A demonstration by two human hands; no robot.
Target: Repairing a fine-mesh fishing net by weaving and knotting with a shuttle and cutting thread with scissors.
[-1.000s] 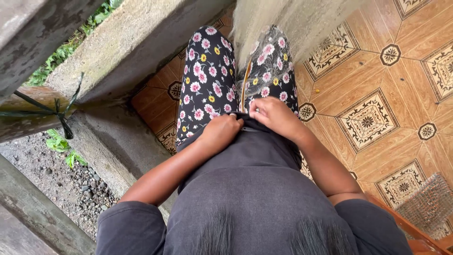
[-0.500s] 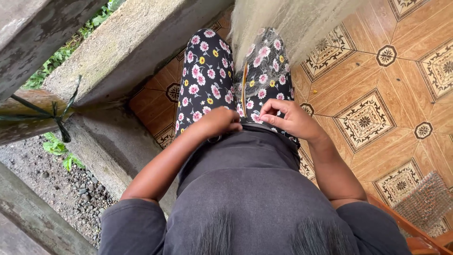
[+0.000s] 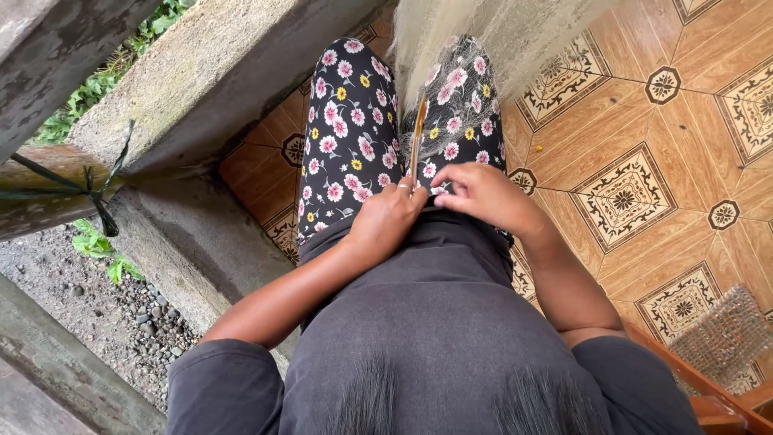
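I look down at my lap in black floral trousers (image 3: 346, 137). A fine pale net (image 3: 475, 48) hangs from above and drapes over my right thigh. A thin yellow-brown stick (image 3: 419, 137) stands upright between my knees, its lower end pinched in the fingers of my left hand (image 3: 386, 221). My right hand (image 3: 483, 197) sits right beside it, fingertips curled in against the net's lower edge and almost touching the left hand. Whether the stick is threaded through the mesh is too fine to tell.
A rough concrete ledge (image 3: 201, 80) runs along my left, with gravel (image 3: 129, 314) and weeds below it. Patterned orange floor tiles (image 3: 628, 193) spread to my right. A wooden frame (image 3: 717, 395) with a mesh mat (image 3: 725, 330) sits at the lower right corner.
Both hands have stayed on my lap at the stick's lower end. The right hand's fingers have curled in closer to the left hand. The view has shifted slightly.
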